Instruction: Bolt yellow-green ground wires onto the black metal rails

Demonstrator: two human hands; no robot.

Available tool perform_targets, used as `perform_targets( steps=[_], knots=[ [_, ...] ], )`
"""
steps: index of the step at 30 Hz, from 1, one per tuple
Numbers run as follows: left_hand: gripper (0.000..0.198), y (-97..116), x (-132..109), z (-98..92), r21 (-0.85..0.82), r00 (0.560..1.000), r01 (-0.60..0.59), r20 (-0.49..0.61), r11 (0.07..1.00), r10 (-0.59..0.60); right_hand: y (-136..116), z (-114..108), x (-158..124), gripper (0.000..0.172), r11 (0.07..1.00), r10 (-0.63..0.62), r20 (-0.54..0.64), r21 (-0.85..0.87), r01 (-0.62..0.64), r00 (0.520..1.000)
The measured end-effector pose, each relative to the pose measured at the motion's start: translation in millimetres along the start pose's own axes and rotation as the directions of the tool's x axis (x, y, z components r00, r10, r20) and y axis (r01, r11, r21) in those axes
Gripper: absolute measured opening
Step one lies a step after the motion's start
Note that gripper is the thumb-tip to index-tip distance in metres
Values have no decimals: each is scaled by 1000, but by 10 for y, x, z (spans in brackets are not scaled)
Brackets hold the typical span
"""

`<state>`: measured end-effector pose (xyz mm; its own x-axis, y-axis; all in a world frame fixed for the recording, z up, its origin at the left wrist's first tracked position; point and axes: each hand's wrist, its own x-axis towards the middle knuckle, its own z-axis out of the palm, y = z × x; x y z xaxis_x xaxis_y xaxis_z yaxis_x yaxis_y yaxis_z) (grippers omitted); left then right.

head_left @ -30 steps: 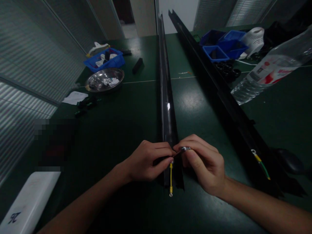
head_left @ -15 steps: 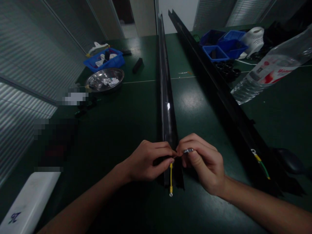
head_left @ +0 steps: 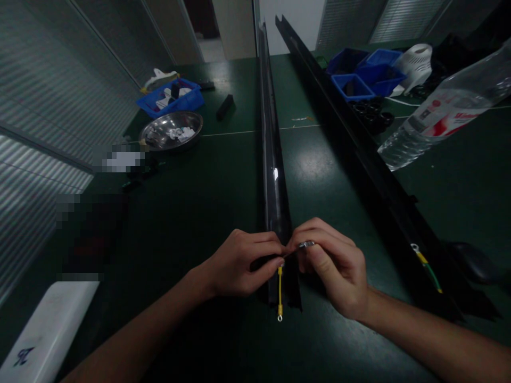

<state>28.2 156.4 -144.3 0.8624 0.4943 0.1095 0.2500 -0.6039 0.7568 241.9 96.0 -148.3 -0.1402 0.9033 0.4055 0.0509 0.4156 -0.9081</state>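
Note:
A long black rail (head_left: 272, 159) runs away from me down the middle of the green table (head_left: 191, 213). My left hand (head_left: 239, 263) is closed in a pinch at the rail's near end, fingertips on the top of a short yellow wire (head_left: 280, 292) that hangs down to a small ring terminal. My right hand (head_left: 333, 266) is closed too, pinching a small silver metal piece (head_left: 306, 244) right against the left fingertips. Both hands touch over the rail end.
A second black rail (head_left: 359, 138) lies to the right with a yellow-green wire (head_left: 427, 268) near its end. A plastic bottle (head_left: 439, 117) and blue bins (head_left: 359, 74) sit at the right. A steel bowl (head_left: 171, 130) and another blue bin (head_left: 170, 98) are at the left; a white object (head_left: 43, 335) lies near left.
The silver piece in my right hand has shifted slightly, first drawn toward my fingers, then back against the left fingertips. Both hands stay in place at the rail end.

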Motion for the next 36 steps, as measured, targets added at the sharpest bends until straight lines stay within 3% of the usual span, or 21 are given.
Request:
perform_targets(
  steps=[6,18,25,31,36],
  knots=[
    [19,8,13,-7,-15,1000,-21,-8,1000,21,-4,10,6,25,993,-75,-27,-90,73,997],
    [19,17,19,-1,-22,1000,-8,-20,1000,7,16,0,-39,24,998,63,4,27,-63,998],
    [18,9,18,-1,-13,1000,12,9,1000,-11,5,4,-11,34,996,64,14,58,-65,998],
    [17,7,9,-1,-6,1000,1,-8,1000,-1,23,9,-24,19,999,48,-13,19,-47,999],
    [20,7,19,-17,13,1000,-5,11,1000,5,14,8,-1,20,998,-9,-29,-65,7,1000]
  ],
)
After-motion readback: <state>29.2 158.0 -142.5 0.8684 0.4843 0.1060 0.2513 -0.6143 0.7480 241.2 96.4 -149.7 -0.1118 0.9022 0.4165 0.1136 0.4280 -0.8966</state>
